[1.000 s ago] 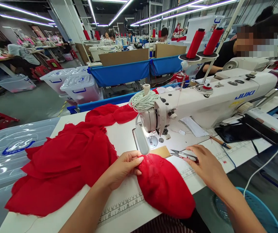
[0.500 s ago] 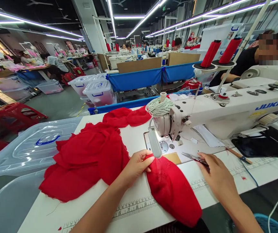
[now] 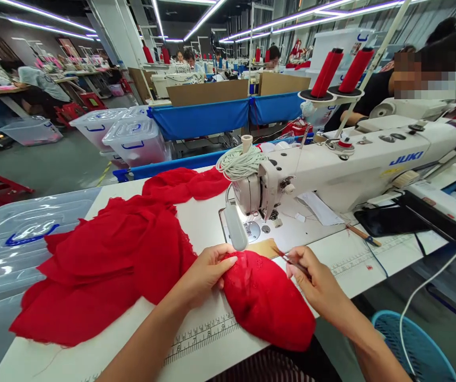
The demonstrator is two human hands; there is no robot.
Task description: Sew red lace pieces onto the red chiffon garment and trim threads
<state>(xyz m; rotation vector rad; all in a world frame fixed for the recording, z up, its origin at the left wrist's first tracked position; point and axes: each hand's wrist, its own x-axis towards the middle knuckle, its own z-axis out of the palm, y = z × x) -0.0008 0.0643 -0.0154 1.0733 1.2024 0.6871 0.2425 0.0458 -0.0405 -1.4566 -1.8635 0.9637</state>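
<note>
My left hand (image 3: 207, 271) is closed, thumb over fingers, on the upper left edge of a red fabric piece (image 3: 271, 305). This rounded, puffy piece hangs over the table's front edge. In my right hand (image 3: 318, 280) is a pair of small scissors (image 3: 295, 262), its blades pointing left just above the fabric's upper right edge. Whether the blades touch the cloth, I cannot tell. Directly behind the fabric stands a white sewing machine (image 3: 351, 162), its needle area lit. A large heap of red fabric (image 3: 120, 254) lies left of my left hand.
Wound pale cord (image 3: 239, 162) sits on the machine head. Two red thread cones (image 3: 326, 73) stand behind it. A clear lidded bin (image 3: 69, 207) adjoins the table's left side. A black phone-like slab (image 3: 379, 220) lies at right, above a blue basket (image 3: 414, 345). A co-worker sits at back right.
My right hand has brought the scissors leftward, close to the red fabric piece. My left hand keeps its hold on it. The whole view has shifted, so the scene sits further left.
</note>
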